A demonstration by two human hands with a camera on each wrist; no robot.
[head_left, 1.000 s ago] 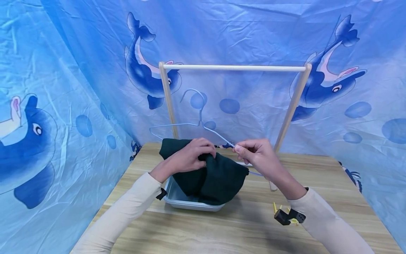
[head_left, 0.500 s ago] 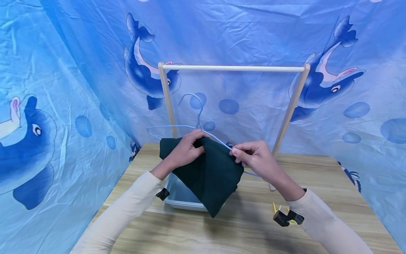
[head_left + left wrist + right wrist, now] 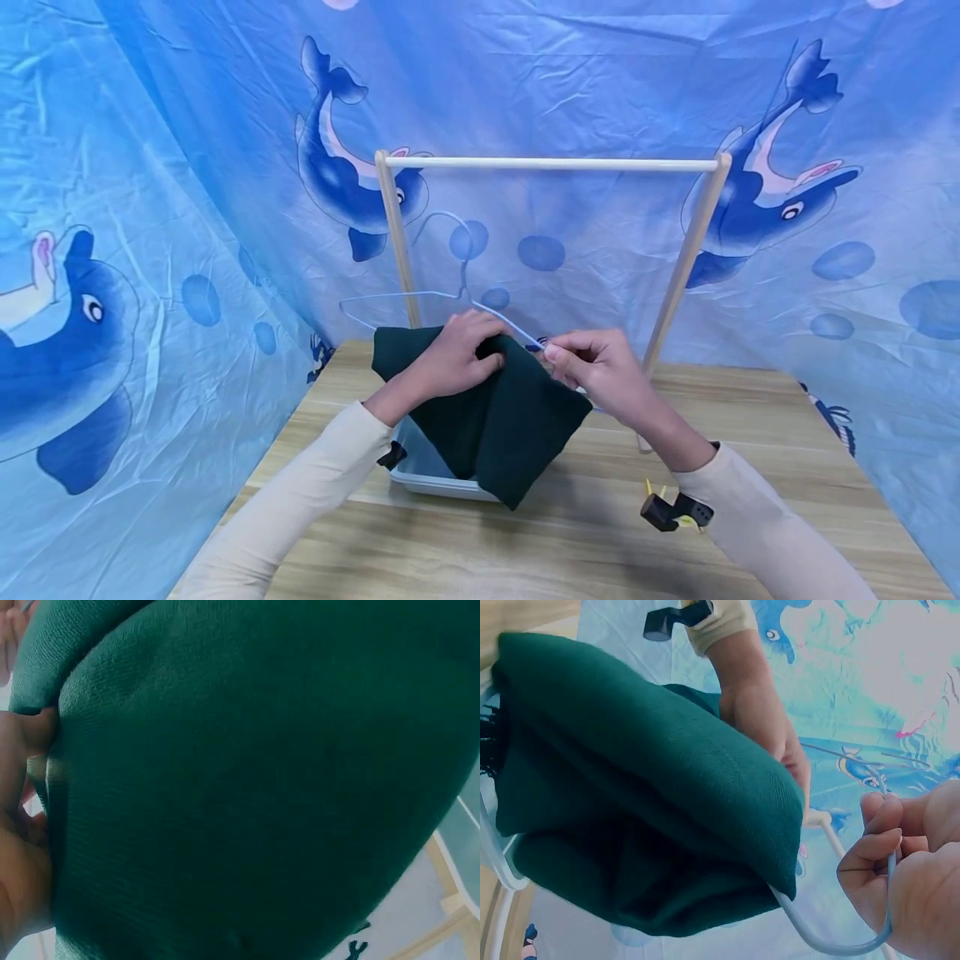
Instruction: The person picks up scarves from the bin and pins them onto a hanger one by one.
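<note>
**Green Cloth (image 3: 528,421) Held at the Hanger (image 3: 464,279)**

The left grip (image 3: 459,357) holds the cloth near its upper edge; the right grip (image 3: 600,367) pinches the hanger's sloping arm. The right wrist view exposes details obscured in the head view: the hanger's rounded corner, its lower bar emerging from under the cloth, and a dark fringe (image 3: 490,742). The pale tray (image 3: 442,487) rests on the worktop (image 3: 360,542). The cloth hangs over it, hiding much of its interior; contact with the rim appears possible but cannot be confirmed.
</note>
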